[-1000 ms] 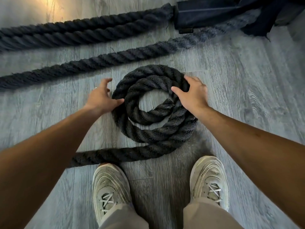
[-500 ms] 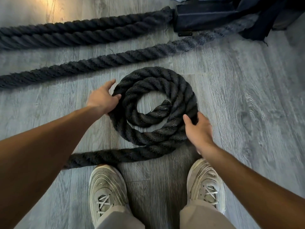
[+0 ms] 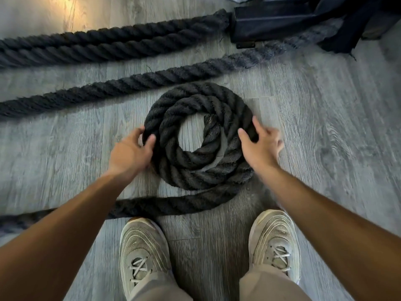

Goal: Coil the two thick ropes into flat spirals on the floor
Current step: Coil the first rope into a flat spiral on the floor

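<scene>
A thick black rope lies as a flat coil [image 3: 195, 177] of about two turns on the grey wooden floor, its inner end pointing up inside the ring. Its tail [image 3: 173, 205] leaves the coil's bottom and runs left under my left forearm. My left hand [image 3: 130, 153] grips the outer turn at the coil's left side, thumb over the rope. At the right side, my right hand [image 3: 258, 146], blurred, has thumb and fingers around the outer turn. A second rope length [image 3: 130, 83] lies straight just beyond the coil.
Further back, a doubled rope [image 3: 108, 44] runs to a black anchor block [image 3: 271, 20] at the top right. My two beige shoes [image 3: 143, 253] [image 3: 275, 242] stand just in front of the coil, the tail touching the left toe.
My right hand went from the coil's top right, down to its lower right, then up to its right side. The left hand slid down the left edge. The inner end turned counter-clockwise.
</scene>
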{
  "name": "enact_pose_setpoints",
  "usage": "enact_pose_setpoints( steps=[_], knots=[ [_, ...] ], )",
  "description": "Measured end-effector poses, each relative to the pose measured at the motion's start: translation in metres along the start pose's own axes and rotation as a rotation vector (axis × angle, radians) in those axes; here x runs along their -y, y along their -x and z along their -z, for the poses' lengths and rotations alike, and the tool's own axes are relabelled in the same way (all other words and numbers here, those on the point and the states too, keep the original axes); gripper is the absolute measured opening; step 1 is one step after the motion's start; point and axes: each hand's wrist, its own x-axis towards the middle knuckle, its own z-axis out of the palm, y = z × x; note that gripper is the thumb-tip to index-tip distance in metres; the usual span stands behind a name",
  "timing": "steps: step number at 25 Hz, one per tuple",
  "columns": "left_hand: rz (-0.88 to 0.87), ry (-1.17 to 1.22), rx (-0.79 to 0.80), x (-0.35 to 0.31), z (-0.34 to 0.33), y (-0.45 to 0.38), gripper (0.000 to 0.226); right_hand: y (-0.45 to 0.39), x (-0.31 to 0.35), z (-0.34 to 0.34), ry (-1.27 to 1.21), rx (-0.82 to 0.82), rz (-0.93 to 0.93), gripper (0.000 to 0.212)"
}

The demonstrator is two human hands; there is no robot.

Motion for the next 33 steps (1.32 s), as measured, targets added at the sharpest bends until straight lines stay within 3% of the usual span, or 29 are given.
enact_pose_setpoints(
  steps=[2,4,6,10,12,15,18,20,22,24,25,28,31,33],
  knots=[
    [-0.039,0.010,-0.119,-0.002,0.002,-0.018,0.037,0.035,-0.017,-0.009,-0.027,0.004,-0.097,0.067],
    [0.056,0.200,-0.052,-0.004,0.006,-0.032,0.020,0.063,-0.028,-0.017,-0.079,-0.074,-0.106,0.066],
    [0.144,0.390,0.058,-0.004,0.009,-0.038,0.020,0.067,-0.031,-0.017,-0.062,-0.109,-0.051,0.062],
    [0.182,0.527,0.243,-0.004,0.023,-0.020,0.085,0.013,-0.015,0.000,-0.006,0.008,0.004,0.059],
    [0.193,0.541,0.327,-0.001,0.020,0.004,0.095,-0.025,0.004,0.008,-0.006,0.101,0.031,0.057],
    [0.235,0.454,0.295,0.009,-0.001,0.045,0.085,-0.064,0.027,0.014,0.024,0.137,0.123,0.049],
    [0.140,0.340,0.038,0.009,-0.008,0.042,0.046,-0.062,0.029,0.013,0.077,-0.031,0.158,0.042],
    [0.102,0.244,-0.103,0.006,0.000,0.017,0.033,-0.043,0.017,0.009,0.084,-0.013,0.142,0.053],
    [0.125,0.289,-0.090,0.006,0.007,-0.004,0.033,-0.016,0.001,0.005,0.074,0.069,0.046,0.061],
    [0.191,0.488,-0.007,0.008,0.006,-0.014,0.022,0.016,-0.017,-0.003,0.012,0.046,-0.060,0.068],
    [0.215,0.573,0.029,0.008,0.008,-0.016,0.027,0.030,-0.024,-0.006,-0.029,-0.001,-0.089,0.069],
    [0.233,0.680,0.161,0.008,0.016,-0.019,0.082,0.042,-0.032,-0.003,-0.035,-0.061,-0.079,0.064],
    [0.218,0.613,0.262,0.007,0.019,-0.011,0.086,0.010,-0.021,0.007,0.005,0.014,-0.027,0.061],
    [0.194,0.410,0.214,0.012,0.010,0.009,0.074,-0.019,-0.007,0.012,-0.033,0.072,0.006,0.059]
  ],
)
